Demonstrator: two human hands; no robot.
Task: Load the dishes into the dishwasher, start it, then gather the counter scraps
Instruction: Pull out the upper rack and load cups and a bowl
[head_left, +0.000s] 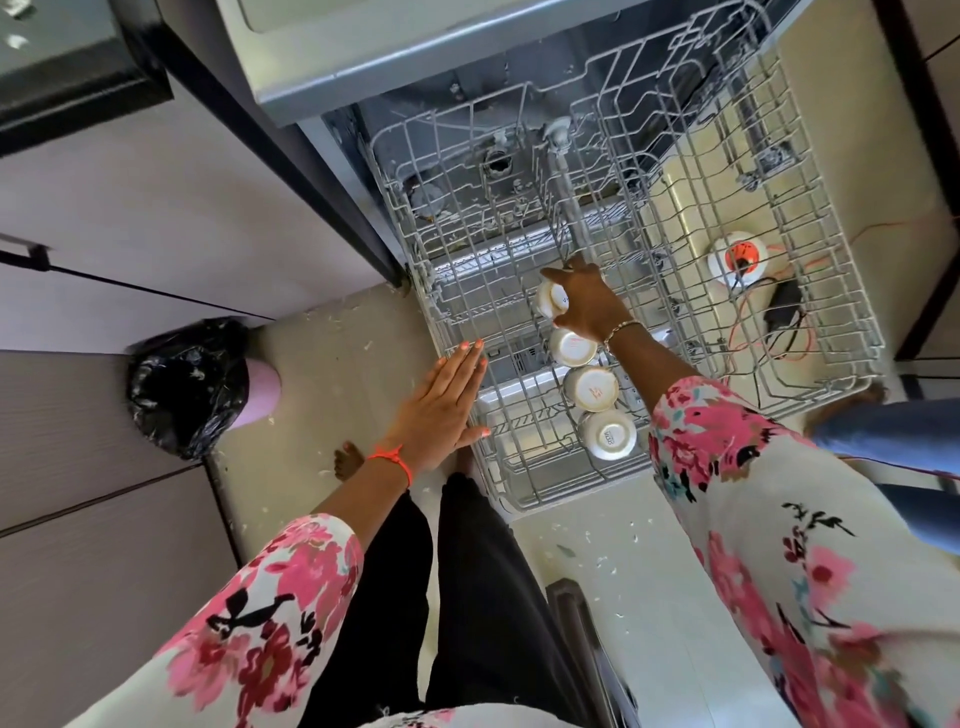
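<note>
- Cup (551, 300): white, upside down, gripped in the curled fingers of the right hand (589, 306) over the middle of the pulled-out dishwasher rack (452, 312).
- Three cups (592, 388): upside down, in a row in the rack, just nearer the person.
- Left hand (441, 410): fingers straight and together, flat at the rack's left rim.
- Bin (187, 384): black-bagged, on the floor (332, 364) to the left, with pale scraps (602, 561) scattered about.

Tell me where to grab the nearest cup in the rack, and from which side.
Pinch the nearest cup across its upturned base, coming from above. It sits mouth-down in the rack, with another cup close beyond it, so a side approach looks crowded.
</note>
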